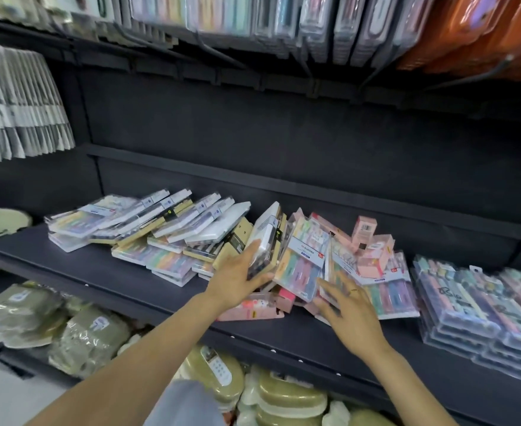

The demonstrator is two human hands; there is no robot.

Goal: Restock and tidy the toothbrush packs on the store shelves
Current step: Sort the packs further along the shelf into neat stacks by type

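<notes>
Head view: on the dark shelf [105, 273] lies a jumbled heap of toothbrush packs [173, 229]. Left hand [237, 278] grasps an upright white-and-tan pack [266, 238], fingers curled round its lower end. Right hand [349, 315] rests with straight, spread fingers on a pastel pack [303, 259] tilted beside it.

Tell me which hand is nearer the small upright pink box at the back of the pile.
Right. The right hand lies below the small upright pink box, on the pastel packs; the left hand is farther left, gripping a tilted pack.

Dim, blurred, warped at edges.
</notes>
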